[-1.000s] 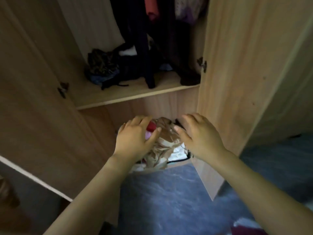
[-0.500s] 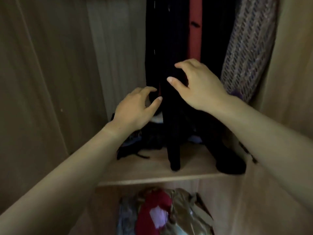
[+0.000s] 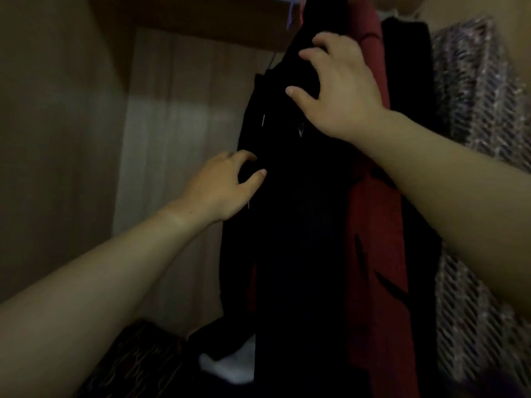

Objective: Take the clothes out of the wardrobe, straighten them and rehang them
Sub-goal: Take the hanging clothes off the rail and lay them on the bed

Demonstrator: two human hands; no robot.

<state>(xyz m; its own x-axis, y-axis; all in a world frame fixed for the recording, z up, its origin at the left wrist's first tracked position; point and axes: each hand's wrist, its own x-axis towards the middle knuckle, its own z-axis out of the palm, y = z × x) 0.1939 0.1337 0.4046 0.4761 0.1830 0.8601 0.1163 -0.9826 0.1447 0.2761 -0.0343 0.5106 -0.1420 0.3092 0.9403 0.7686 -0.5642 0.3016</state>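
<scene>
A long black garment hangs in the middle of the open wardrobe. My right hand is up at its shoulder, fingers curled over the dark fabric and thumb spread below. My left hand is lower, at the garment's left edge, where thumb and bent fingers pinch the fabric. Behind it hangs a red garment, then another dark one. A purple-grey patterned knit hangs at the far right. The top of a purple hanger shows above.
The wardrobe's left side wall stands close beside my left arm. Below on the shelf lie a dark patterned folded piece and something white. The light is dim.
The view rose from the low compartment to the hanging clothes. Both hands lifted: the right one climbed to the black garment's shoulder, and the left one reached its left edge.
</scene>
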